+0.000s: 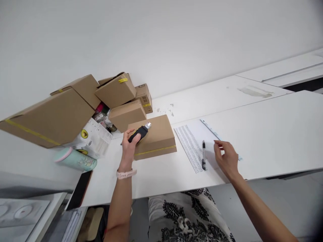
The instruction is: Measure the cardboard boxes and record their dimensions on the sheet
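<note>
My left hand [128,149] is closed around a black and yellow utility knife [138,134], whose metal end points up and right. It is held over the near left part of a closed cardboard box [161,131] with a yellow tape strip along its side. My right hand [227,159], loosely curled with nothing visible in it, hovers over the right side of a printed sheet [188,144]. On that sheet, just left of these fingers, lies a black and clear pen [204,156]. A pale blue ruler [210,129] runs along the sheet's right edge, partly hidden behind my right hand.
Several cardboard boxes [117,90] are stacked against the wall at the left. A white pack with avocado pictures [97,137], a mint tumbler [78,159] lying on its side and a dark flat phone-like object [80,190] are nearer. The white table's front edge [164,193] runs before me.
</note>
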Demonstrator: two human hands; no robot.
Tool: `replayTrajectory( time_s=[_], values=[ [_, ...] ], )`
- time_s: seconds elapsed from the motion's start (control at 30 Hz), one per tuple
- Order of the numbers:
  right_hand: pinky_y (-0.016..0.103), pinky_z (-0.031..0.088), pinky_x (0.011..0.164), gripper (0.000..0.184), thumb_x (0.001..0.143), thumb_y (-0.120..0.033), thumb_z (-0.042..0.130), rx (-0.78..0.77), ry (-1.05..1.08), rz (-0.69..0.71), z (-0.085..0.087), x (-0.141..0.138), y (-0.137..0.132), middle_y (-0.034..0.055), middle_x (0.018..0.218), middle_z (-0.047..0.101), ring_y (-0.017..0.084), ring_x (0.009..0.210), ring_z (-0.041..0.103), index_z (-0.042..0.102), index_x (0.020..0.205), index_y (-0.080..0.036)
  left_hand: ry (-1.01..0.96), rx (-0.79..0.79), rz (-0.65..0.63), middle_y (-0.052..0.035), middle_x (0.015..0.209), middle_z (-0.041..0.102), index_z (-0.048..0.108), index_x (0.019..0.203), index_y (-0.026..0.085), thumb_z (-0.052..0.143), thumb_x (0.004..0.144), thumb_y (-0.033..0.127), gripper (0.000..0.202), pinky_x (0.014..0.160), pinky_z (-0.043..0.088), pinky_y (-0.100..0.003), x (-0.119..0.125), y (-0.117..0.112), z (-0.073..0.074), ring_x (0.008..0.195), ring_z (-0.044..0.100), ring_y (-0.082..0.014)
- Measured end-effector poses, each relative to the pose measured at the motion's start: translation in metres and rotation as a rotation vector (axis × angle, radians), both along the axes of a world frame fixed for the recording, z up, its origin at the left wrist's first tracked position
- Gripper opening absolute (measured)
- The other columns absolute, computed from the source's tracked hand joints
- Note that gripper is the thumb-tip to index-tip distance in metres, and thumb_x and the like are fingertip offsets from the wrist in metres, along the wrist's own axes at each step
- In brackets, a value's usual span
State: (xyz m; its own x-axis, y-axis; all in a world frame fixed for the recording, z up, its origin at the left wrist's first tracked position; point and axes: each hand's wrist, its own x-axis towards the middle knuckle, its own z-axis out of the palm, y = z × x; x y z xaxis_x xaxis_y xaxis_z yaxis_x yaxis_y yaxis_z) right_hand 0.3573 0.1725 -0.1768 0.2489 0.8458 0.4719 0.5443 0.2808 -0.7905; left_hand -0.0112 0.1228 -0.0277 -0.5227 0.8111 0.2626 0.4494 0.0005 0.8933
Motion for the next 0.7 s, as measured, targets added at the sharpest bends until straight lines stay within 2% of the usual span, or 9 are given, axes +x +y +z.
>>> replayTrajectory(
  time_s=[0.03,0.07,0.13,0.17,0.23,0.37,0.47,0.6,0.7],
  values=[
    [0.044,0.056,0.069,0.027,0.095,-0.045,0.054,-0.037,0.104,0.064,0.017,-0.011,-0.008,0.0141,0.098,0.073,0.029,0.086,0.067,0.069,0.1,-0.023,-0.102,-0.014,-0.114,-0.0104,0.113,0.072,0.061,0.119,0.02,0.062,0.078,0.062,0.059,0.086,0.059,-0.043,0.003,-0.008,0.003,0.105,0.071,-0.0305],
    [0.041,0.056,0.066,0.027,0.094,-0.048,0.058,-0.109,0.207,0.199,0.035,-0.024,-0.015,0.0123,0.096,0.073,0.028,0.084,0.067,0.069,0.098,-0.024,-0.223,-0.041,-0.241,-0.0112,0.112,0.073,0.062,0.119,0.019,0.06,0.08,0.063,0.059,0.08,0.061,-0.043,0.006,-0.016,0.007,0.1,0.073,-0.0308],
    [0.04,0.058,0.071,0.032,0.094,-0.055,0.059,-0.256,0.417,0.522,0.07,-0.052,-0.028,0.009,0.09,0.072,0.024,0.082,0.068,0.068,0.098,-0.024,-0.458,-0.123,-0.475,-0.0123,0.113,0.073,0.063,0.122,0.019,0.064,0.079,0.062,0.061,0.071,0.062,-0.043,0.013,-0.028,0.013,0.094,0.074,-0.0317],
    [0.04,0.059,0.073,0.036,0.095,-0.058,0.058,-0.324,0.519,0.667,0.085,-0.066,-0.032,0.0087,0.091,0.072,0.023,0.083,0.068,0.068,0.102,-0.024,-0.533,-0.164,-0.552,-0.0121,0.113,0.074,0.062,0.124,0.02,0.068,0.078,0.061,0.063,0.067,0.062,-0.043,0.017,-0.033,0.015,0.091,0.074,-0.0317],
    [0.04,0.059,0.073,0.041,0.093,-0.061,0.059,-0.46,0.676,0.885,0.106,-0.09,-0.037,0.0096,0.091,0.072,0.023,0.083,0.069,0.069,0.105,-0.023,-0.569,-0.222,-0.609,-0.0101,0.108,0.075,0.062,0.125,0.021,0.074,0.074,0.059,0.064,0.061,0.061,-0.039,0.022,-0.038,0.018,0.085,0.074,-0.03],
    [0.036,0.055,0.065,0.038,0.084,-0.058,0.073,-0.625,0.823,1.017,0.121,-0.12,-0.031,0.0058,0.075,0.067,0.018,0.066,0.061,0.069,0.092,-0.021,-0.549,-0.248,-0.558,-0.0076,0.102,0.075,0.064,0.12,0.021,0.08,0.072,0.057,0.062,0.055,0.058,-0.033,0.02,-0.041,0.024,0.079,0.073,-0.0258],
    [0.032,0.05,0.059,0.038,0.076,-0.055,0.081,-0.67,0.826,1.057,0.124,-0.127,-0.009,0.003,0.068,0.064,0.014,0.059,0.055,0.064,0.078,-0.021,-0.548,-0.235,-0.49,-0.0075,0.101,0.075,0.069,0.115,0.019,0.081,0.071,0.054,0.058,0.05,0.055,-0.03,0.004,-0.037,0.031,0.075,0.072,-0.0243],
    [0.027,0.043,0.055,0.037,0.067,-0.046,0.088,-0.599,0.845,0.952,0.127,-0.119,0.044,-0.0014,0.062,0.06,0.01,0.056,0.05,0.063,0.073,-0.02,-0.55,-0.127,-0.288,-0.0051,0.084,0.075,0.072,0.099,0.016,0.077,0.075,0.042,0.036,0.043,0.05,-0.026,-0.035,-0.018,0.046,0.064,0.069,-0.0206],
    [0.027,0.045,0.064,0.036,0.062,-0.043,0.09,-0.543,0.854,0.849,0.122,-0.113,0.079,-0.0004,0.072,0.064,0.012,0.069,0.056,0.064,0.071,-0.019,-0.583,-0.089,-0.132,-0.0027,0.07,0.072,0.069,0.088,0.015,0.068,0.085,0.037,0.022,0.039,0.046,-0.023,-0.07,-0.001,0.054,0.054,0.066,-0.017]
  ],
)
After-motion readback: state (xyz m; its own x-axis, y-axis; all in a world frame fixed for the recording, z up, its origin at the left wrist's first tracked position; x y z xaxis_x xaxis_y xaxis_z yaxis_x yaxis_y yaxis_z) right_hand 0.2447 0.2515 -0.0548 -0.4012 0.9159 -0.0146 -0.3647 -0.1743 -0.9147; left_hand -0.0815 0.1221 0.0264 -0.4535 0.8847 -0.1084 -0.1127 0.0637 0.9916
